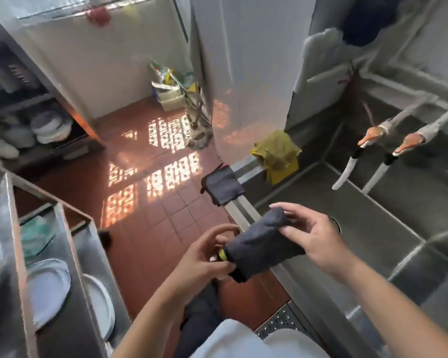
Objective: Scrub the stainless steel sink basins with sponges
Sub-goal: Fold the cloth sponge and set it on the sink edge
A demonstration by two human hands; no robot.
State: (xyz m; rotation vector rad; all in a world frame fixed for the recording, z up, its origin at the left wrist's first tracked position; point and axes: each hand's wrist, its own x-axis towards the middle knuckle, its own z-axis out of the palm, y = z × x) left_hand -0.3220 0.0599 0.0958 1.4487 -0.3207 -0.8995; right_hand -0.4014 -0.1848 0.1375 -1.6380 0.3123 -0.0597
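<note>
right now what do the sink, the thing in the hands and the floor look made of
Sink: bare brushed metal, likely stainless steel, with dull grey reflections.
Dark cloth: soft woven fabric, matte, folds under both hands; something yellow shows at one end.
Floor: reddish square tiles, glossy where sunlight reflects.

You are holding a dark grey cloth [261, 244], bunched into a roll and lying tilted over the sink [373, 228] front rim. A yellow sponge [221, 255] is showing at the roll's lower left end. The sink is stainless steel, with its basins lying to your right and a drain in the near one.
</note>
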